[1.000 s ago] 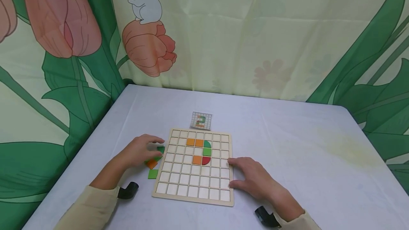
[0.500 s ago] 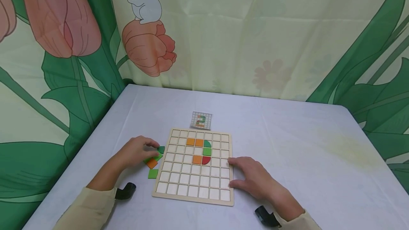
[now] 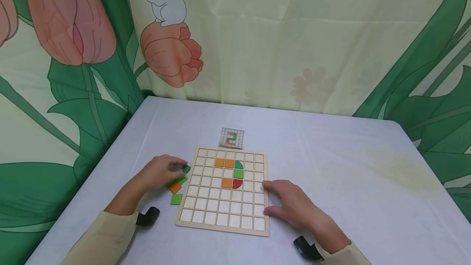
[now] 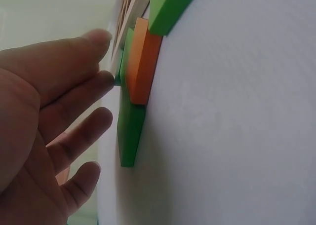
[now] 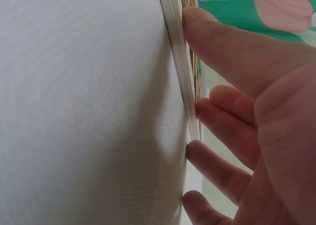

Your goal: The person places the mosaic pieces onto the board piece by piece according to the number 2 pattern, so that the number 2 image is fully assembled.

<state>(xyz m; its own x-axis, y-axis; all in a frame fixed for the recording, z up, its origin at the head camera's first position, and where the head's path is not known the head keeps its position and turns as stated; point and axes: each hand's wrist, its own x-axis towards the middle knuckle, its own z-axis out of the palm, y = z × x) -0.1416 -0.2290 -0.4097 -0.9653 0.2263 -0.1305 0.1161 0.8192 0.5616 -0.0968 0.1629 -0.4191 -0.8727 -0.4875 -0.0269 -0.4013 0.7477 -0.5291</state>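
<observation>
My left hand (image 3: 160, 171) is at the board's left edge, thumb and forefinger pinching a dark green tile (image 3: 186, 169), possibly a quarter circle. The fingertips partly cover that tile in the left wrist view. Under and beside this hand lie a light green tile (image 4: 132, 136) with an orange tile (image 3: 174, 187) overlapping it, and a separate light green square tile (image 3: 176, 199). At the right edge of the wooden grid board (image 3: 222, 230), my right hand (image 3: 294, 203) rests its thumb and fingertips against the frame, the fingers loosely spread.
On the board sit orange squares (image 3: 224, 162), a dark green quarter circle (image 3: 238, 165), a light green square (image 3: 238, 174) and a red quarter circle (image 3: 237, 183). Behind it lies a small pattern card (image 3: 232, 138). A printed curtain (image 3: 257, 52) hangs past the white table's (image 3: 331, 154) far edge.
My left hand drew back slightly to the left, then returned rightward to the dark green tile, which has turned and shifted a little. The right hand stays put on the board's edge.
</observation>
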